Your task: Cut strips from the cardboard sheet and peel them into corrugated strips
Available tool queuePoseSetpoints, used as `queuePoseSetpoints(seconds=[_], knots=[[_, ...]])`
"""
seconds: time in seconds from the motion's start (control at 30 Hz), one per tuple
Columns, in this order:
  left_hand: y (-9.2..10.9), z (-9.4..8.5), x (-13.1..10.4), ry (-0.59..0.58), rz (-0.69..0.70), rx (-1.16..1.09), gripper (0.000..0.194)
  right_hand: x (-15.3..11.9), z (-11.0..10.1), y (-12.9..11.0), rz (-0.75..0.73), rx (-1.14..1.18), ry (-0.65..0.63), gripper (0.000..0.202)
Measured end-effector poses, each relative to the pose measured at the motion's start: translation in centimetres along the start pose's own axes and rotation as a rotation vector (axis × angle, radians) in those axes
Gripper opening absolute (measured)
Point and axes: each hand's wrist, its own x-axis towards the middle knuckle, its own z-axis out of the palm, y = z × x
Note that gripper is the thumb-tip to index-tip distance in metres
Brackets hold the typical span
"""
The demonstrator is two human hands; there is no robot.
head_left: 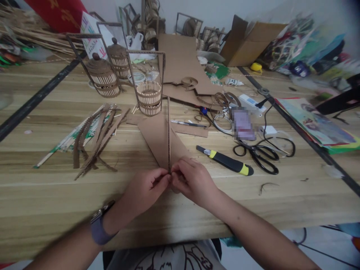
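My left hand and my right hand meet near the table's front, fingertips pinched together on the near end of a narrow cardboard strip. The strip points straight away from me, its dark corrugated edge showing. Just what lies between the fingertips is hidden. Behind the strip lies a flat brown piece of cardboard. Beyond its far end stands a small round basket of light sticks and brown bands, with a tall square handle. A yellow and black utility knife lies to the right of my right hand.
Cut cardboard strips and green-white sticks lie on the left. Black-handled scissors, a phone, cables and a pen are on the right. Lidded baskets, a large cardboard sheet and an open box stand behind.
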Motion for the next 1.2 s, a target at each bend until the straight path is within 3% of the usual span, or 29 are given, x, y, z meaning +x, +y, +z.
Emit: queuePoseSetpoints(seconds=[0.3, 0.43, 0.63, 0.73, 0.83, 0.9, 1.0, 1.2], knots=[[-0.6, 0.3, -0.2, 0.035, 0.072, 0.133, 0.029, -0.1, 0.3, -0.3, -0.005, 0.024, -0.004, 0.010], [-0.7, 0.3, -0.3, 0.061, 0.119, 0.193, 0.029, 0.0, 0.0, -0.6, 0.078, 0.159, -0.036, 0.009], [-0.3, 0.0, -0.3, 0.070, 0.236, 0.236, 0.025, 0.6, -1.3, -0.1, 0.341, 0.620, -0.263, 0.008], [-0.1, 0.0, -0.4, 0.051, 0.257, 0.205, 0.025, 0.9, -1.9, 0.4, 0.363, 0.738, -0.360, 0.009], [0.0, 0.0, -0.5, 0.058, 0.204, 0.157, 0.027, 0.9, -1.8, 0.5, 0.285, 0.602, -0.229, 0.010], [0.0, 0.1, -0.5, 0.089, 0.157, 0.123, 0.027, 0.6, -1.6, 0.4, 0.129, 0.388, -0.075, 0.006], [-0.3, 0.2, -0.5, 0.127, 0.127, 0.092, 0.027, 0.3, -1.2, 0.4, -0.103, 0.139, 0.063, 0.019], [-0.6, 0.2, 0.0, 0.203, 0.292, 0.061, 0.022, 0.1, -0.6, 0.4, -0.187, 0.140, 0.168, 0.007]])
